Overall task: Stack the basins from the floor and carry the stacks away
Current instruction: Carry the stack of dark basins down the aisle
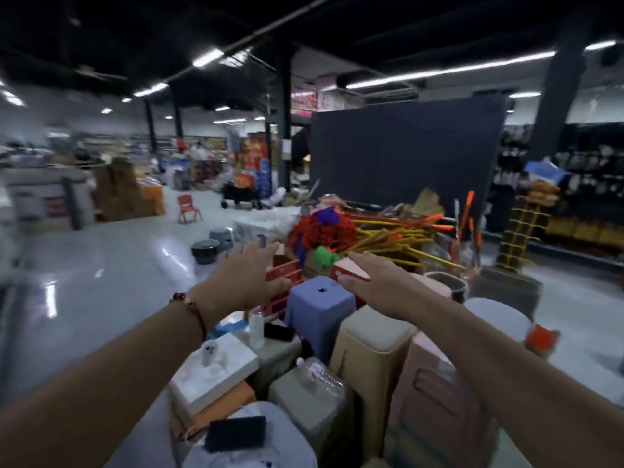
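1. large shop floor, glossy pale tiles (pixel 111 265), dark ceiling with strip lights; whole view motion-blurred.
2. left hand (pixel 244 278) stretched forward, palm down, fingers spread and released, grasping nothing. a red bead bracelet (pixel 194 307) sits on that wrist.
3. right hand (pixel 378 282) also stretched forward, fingers straight and loose, empty; it hovers over the stools.
4. between and below the hands: a lavender plastic stool with a hole in its top (pixel 319 304), then a beige plastic stool (pixel 371 346) and a pink plastic stool (pixel 435 386) nearer the camera.
5. a clear plastic bottle (pixel 319 374) lies on a grey-green stool (pixel 310 400); a white box (pixel 216 369) sits to its left.
6. task's thing: a dark round basin with a pale rim (pixel 205 250) sits on the floor, beyond the left hand and well apart from both hands. a grey round stool (pixel 221 238) stands just behind it.
7. a pile of yellow and orange mop handles (pixel 398 238) lies past the hands, in front of a dark panel wall (pixel 405 153).
8. a small red chair (pixel 187 208) stands alone on the tiles, far back.
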{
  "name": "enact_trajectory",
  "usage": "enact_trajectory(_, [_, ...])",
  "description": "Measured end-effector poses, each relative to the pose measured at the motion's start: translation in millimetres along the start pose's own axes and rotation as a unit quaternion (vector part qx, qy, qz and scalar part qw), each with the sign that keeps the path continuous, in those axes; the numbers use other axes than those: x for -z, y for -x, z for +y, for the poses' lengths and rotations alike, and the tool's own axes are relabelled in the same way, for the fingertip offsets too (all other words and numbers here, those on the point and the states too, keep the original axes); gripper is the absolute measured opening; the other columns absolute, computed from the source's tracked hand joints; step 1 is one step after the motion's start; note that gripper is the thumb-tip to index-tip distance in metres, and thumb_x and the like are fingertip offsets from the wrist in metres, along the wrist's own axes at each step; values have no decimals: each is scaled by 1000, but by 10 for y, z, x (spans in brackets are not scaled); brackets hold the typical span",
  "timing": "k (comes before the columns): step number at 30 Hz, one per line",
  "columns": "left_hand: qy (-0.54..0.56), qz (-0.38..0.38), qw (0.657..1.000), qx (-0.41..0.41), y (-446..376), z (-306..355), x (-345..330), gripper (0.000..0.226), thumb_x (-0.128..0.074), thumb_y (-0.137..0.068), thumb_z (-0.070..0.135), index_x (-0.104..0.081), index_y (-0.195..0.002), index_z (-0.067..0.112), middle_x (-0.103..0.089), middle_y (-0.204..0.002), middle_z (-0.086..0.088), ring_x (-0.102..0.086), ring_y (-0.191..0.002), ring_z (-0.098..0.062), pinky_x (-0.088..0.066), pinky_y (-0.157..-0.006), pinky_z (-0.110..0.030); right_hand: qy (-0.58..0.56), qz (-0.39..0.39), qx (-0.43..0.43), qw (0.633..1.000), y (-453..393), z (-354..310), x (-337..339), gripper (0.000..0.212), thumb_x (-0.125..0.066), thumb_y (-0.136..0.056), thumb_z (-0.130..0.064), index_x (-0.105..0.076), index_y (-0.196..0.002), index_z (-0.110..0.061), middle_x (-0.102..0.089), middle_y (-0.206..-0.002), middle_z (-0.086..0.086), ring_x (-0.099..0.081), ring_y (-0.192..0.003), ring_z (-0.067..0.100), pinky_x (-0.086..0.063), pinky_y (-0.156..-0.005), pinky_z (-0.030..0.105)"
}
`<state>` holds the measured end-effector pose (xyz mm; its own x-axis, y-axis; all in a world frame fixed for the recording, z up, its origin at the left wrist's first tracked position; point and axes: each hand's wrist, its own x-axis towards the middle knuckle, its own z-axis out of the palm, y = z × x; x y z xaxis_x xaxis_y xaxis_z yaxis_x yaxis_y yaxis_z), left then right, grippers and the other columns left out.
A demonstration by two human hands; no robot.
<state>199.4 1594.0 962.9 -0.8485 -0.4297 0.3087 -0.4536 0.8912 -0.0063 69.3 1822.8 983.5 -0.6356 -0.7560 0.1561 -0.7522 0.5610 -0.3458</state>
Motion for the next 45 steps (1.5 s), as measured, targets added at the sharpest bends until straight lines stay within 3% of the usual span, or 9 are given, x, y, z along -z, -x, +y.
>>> enact_trajectory(6, [-34,-44,987,149,1051,-483,381,88,-34,-87,79,-7,-157,34,-4,-166,-6,-13,-150,-33,-19,-119,-53,-13,-59,117,991,-132,-753,-287,72,-47,-94,-61,-24,-156,-31,-22,-163,0,-22,-148,23,-23,-119,42])
enact_trajectory(17, [-7,-6,943,333,2599,-1821,497,90,-34,-83,82,3,-155,42,0,-166,1,-7,-152,-25,-19,-121,-48,-51,-128,270,953,58,-2360,-947,73,-53,-91,-61,-22,-154,-39,-18,-163,-7,-21,-148,15,-23,-118,39])
enact_trajectory(27, [-9,-76,945,318,2837,-3279,582,90,-35,-83,81,4,-154,43,7,-166,2,-3,-152,-25,-17,-121,-48,-184,-119,212,952,-110,-3640,-1735,72,-50,-89,-66,-22,-152,-45,-13,-164,-13,-18,-149,11,-23,-116,38])
enact_trajectory(34, [7,-87,956,280,2556,-3888,497,89,-39,-86,77,0,-157,38,3,-166,-1,-6,-152,-29,-21,-120,-53,-122,-101,174,972,-409,-4136,-2164,75,-46,-88,-71,-17,-152,-46,-10,-165,-8,-10,-151,16,-18,-120,48])
enact_trajectory(45, [-2,-108,953,283,2140,-4765,-80,86,-31,-87,77,5,-156,39,9,-166,-2,3,-152,-28,-13,-122,-51,-71,-132,174,973,-1325,-4561,-2856,72,-43,-92,-63,-16,-154,-41,-8,-165,-2,-6,-152,23,-13,-121,50])
